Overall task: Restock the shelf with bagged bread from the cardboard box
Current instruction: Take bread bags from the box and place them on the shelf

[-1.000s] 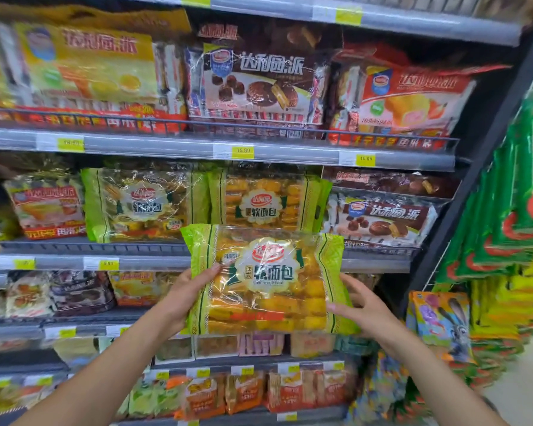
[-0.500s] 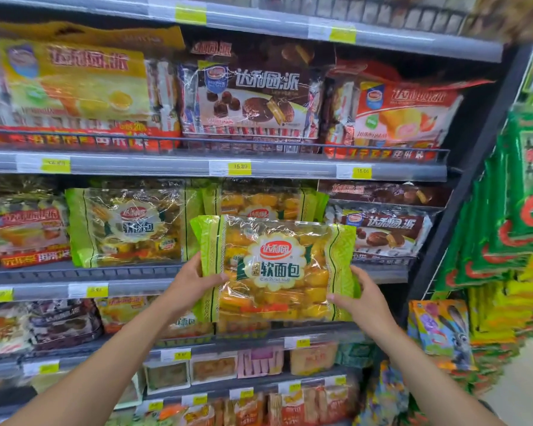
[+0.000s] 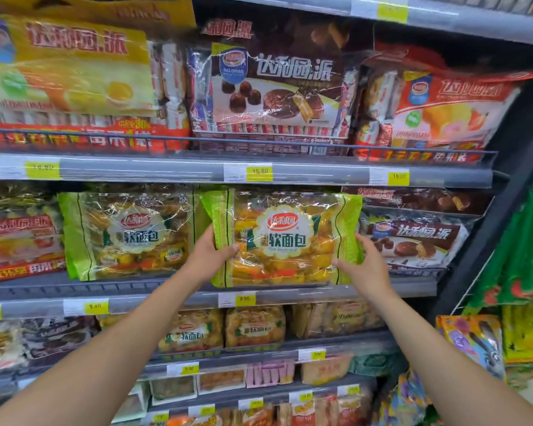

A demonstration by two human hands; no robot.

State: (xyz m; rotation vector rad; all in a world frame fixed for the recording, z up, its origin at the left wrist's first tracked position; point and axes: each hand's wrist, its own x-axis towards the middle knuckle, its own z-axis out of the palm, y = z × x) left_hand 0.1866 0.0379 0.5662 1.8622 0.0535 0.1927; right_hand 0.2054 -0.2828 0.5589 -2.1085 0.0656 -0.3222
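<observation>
Gripping the bread bag (image 3: pixel 285 241) at both short ends, the left hand (image 3: pixel 208 256) and right hand (image 3: pixel 366 265) are steadying it upright at the shelf lip (image 3: pixel 320 295), label facing outward for shoppers, beside a matching bag (image 3: pixel 126 235).

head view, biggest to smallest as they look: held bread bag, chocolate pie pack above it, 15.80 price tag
1. held bread bag and chocolate pie pack: alike, bag nearer, so unranked
2. 15.80 price tag
</observation>
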